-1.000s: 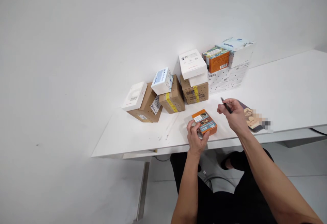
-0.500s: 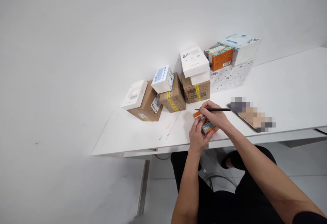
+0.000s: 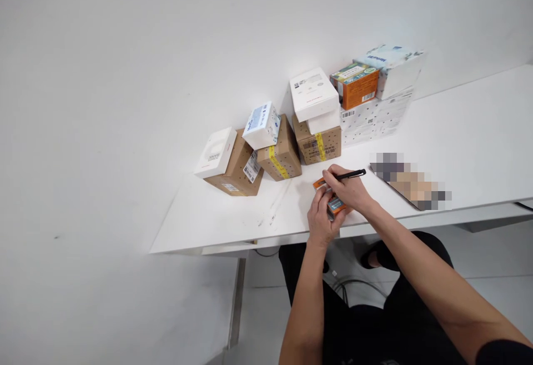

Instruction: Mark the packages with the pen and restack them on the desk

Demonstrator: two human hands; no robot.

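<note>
Close to the front edge of the white table, my left hand point(image 3: 322, 218) is closed round a small orange and blue box point(image 3: 335, 206), its thumb and fingers along the sides. Between the fingers of my right hand point(image 3: 348, 191) is a slim black pen point(image 3: 352, 174), slanted with its clip end up to the right. The pen's point is down at the box's far left end; whether it touches the surface I cannot tell. Both hands hide much of the box's top.
Brown cartons point(image 3: 280, 154) with smaller boxes on them stand along the wall. A white box point(image 3: 315, 93) and an orange box point(image 3: 360, 88) sit on the stacks to the right. Right of my hands lies a flat, blurred-out object point(image 3: 410, 184). The white table point(image 3: 233, 215) has dark scuffs.
My right hand has tilted the pen: its clip end has risen and its point has come down onto or just over the box. The left hand keeps its grip. The view has shifted slightly.
</note>
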